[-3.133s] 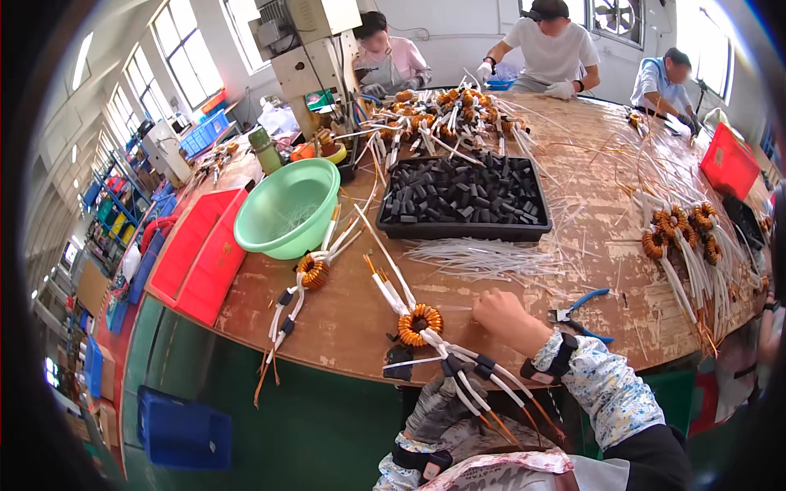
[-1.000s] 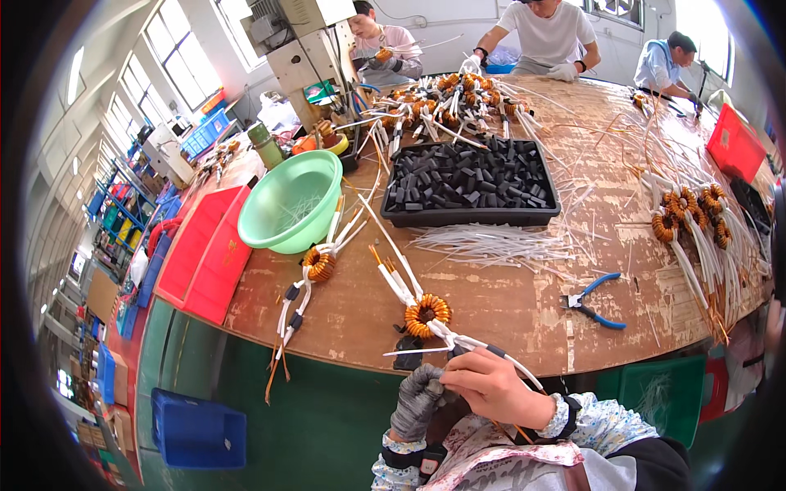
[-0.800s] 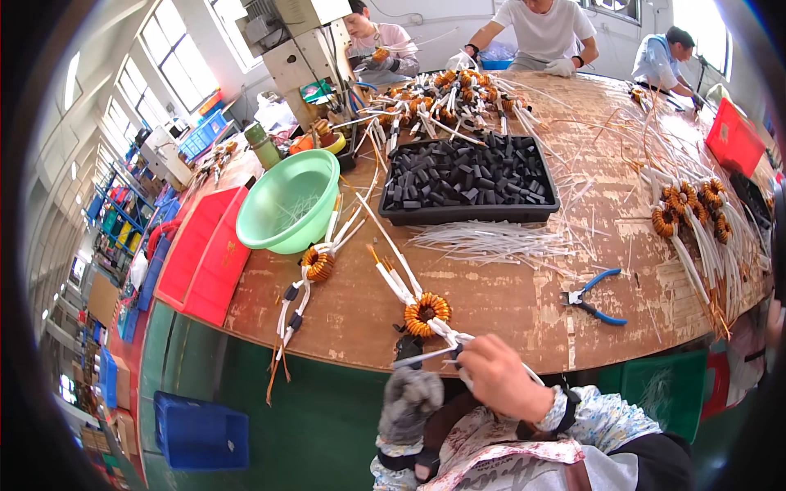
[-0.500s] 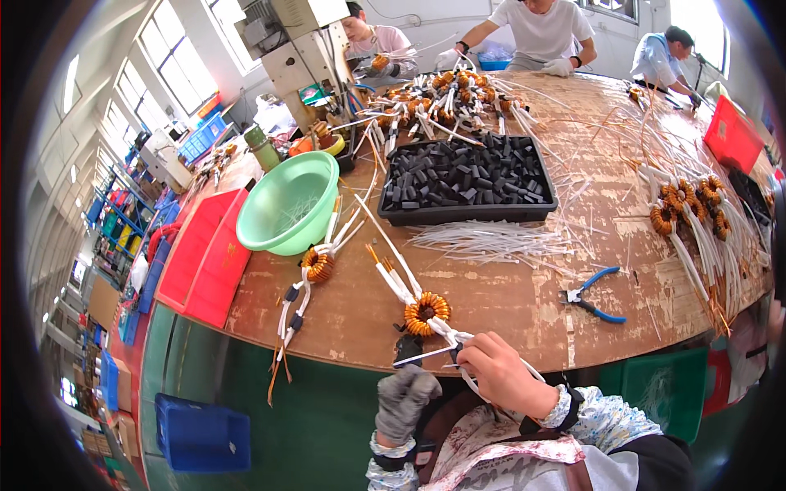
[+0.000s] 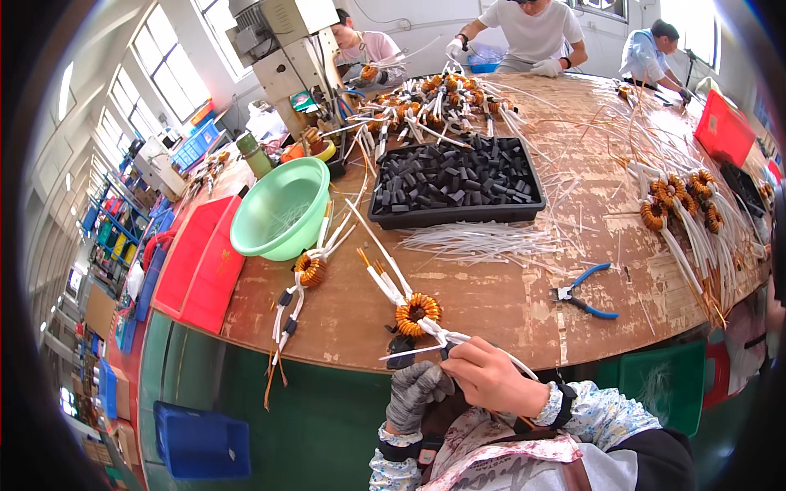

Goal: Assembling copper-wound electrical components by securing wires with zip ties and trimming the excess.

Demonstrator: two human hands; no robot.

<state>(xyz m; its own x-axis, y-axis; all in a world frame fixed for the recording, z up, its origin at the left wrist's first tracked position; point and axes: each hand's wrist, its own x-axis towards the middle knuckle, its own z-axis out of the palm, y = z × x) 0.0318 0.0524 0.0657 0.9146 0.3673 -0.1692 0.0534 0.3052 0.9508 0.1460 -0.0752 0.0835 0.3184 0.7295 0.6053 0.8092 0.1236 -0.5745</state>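
A copper-wound toroidal coil [image 5: 417, 313] lies near the table's front edge, its white-sleeved leads [image 5: 395, 282] spreading both away from me and toward me. My bare right hand [image 5: 495, 378] pinches the near leads beside a small black block [image 5: 447, 350], partly covered by the fingers. From there a thin white cable tie [image 5: 409, 353] sticks out to the left. My left hand [image 5: 416, 394], in a grey glove, is curled closed just below the tie, close to the right fingertips; whatever it grips is hidden. Another coil [image 5: 311, 268] with black blocks on its leads rests farther left.
A black tray [image 5: 458, 214] of black blocks stands beyond loose white ties [image 5: 483, 239]. Left are a green bowl [image 5: 282, 209] and red bin [image 5: 196, 266]; right, blue-handled cutters [image 5: 585, 293] and a coil pile [image 5: 675, 200]. Co-workers sit and stand across the table.
My left hand has moved right and up against the right hand's fingertips. The right hand still pinches the leads. The whole view has shifted slightly.
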